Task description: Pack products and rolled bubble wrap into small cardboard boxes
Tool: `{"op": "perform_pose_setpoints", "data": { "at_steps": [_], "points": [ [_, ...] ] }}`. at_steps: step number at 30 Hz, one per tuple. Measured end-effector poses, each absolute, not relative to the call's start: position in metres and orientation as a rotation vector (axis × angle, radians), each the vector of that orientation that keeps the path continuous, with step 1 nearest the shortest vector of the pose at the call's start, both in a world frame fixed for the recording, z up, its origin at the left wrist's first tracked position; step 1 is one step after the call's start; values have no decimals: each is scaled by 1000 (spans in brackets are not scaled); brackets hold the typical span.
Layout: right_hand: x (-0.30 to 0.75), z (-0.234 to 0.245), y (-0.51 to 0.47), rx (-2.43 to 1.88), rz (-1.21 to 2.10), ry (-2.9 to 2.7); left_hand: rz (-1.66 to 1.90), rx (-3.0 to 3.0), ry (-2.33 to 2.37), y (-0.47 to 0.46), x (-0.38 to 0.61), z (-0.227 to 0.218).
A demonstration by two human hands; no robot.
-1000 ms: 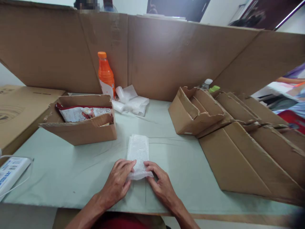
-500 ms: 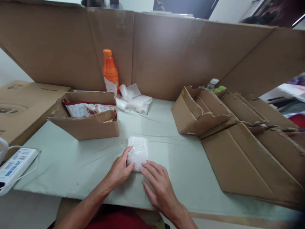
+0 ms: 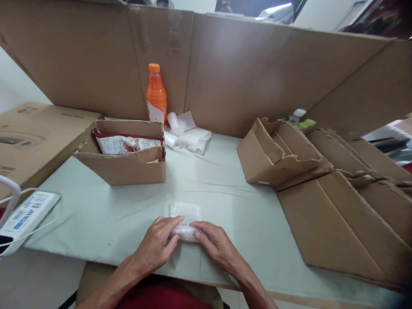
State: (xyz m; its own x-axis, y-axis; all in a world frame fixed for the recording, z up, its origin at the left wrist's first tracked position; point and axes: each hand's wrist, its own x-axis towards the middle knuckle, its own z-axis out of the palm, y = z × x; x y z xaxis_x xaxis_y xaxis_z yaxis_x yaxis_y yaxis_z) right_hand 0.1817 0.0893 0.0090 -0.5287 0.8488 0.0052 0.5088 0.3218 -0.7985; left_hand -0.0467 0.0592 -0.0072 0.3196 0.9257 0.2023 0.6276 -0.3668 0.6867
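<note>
A small piece of clear bubble wrap point(image 3: 186, 211) lies on the pale green table near its front edge. Its near end is folded or rolled over into a thicker band. My left hand point(image 3: 159, 240) grips the left end of that band between thumb and fingers. On the right end, my right hand point(image 3: 215, 242) pinches in the same way, fingers on top and thumb at the near side. Whether anything is inside the fold, I cannot tell.
A cardboard box point(image 3: 138, 169) with a printed packet point(image 3: 128, 145) stands at left. Behind it are an orange bottle point(image 3: 157, 94) and crumpled white plastic sheets point(image 3: 189, 135). Divided cardboard boxes point(image 3: 309, 214) fill the right side. A white power strip point(image 3: 28, 216) lies at far left.
The bubble wrap, flat before, now has its near end folded over and sits closer to me. My right hand has gone from loosely spread fingers to a pinch on it.
</note>
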Motion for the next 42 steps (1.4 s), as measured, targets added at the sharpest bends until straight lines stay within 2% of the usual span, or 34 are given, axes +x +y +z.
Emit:
{"op": "perform_pose_setpoints", "data": {
  "at_steps": [2, 8, 13, 19, 24, 33, 37, 42],
  "points": [
    [180, 8, 89, -1252, 1162, -2066, 708, 1908, 1441, 62, -45, -6],
    [176, -14, 87, -1223, 389, -2088, 782, 1971, 1643, 68, -36, -17],
    [174, -24, 94, -1357, 203, -2283, 775, 2150, 1798, 70, -34, -24],
    [170, -19, 117, -1396, 406, -2452, 820, 2073, 1736, 77, -33, -25],
    [168, -18, 113, -1194, 601, -2278, 864, 1828, 1569, 75, -36, -20],
    [163, -18, 98, -1314, 800, -2039, 958, 1234, 1360, 75, -41, -17],
    [164, -20, 99, -1299, 772, -2049, 1003, 1147, 1338, 78, -42, -17],
    [172, 0, 88, -1147, 416, -2124, 1067, 961, 1310, 81, -49, -13]
  ]
}}
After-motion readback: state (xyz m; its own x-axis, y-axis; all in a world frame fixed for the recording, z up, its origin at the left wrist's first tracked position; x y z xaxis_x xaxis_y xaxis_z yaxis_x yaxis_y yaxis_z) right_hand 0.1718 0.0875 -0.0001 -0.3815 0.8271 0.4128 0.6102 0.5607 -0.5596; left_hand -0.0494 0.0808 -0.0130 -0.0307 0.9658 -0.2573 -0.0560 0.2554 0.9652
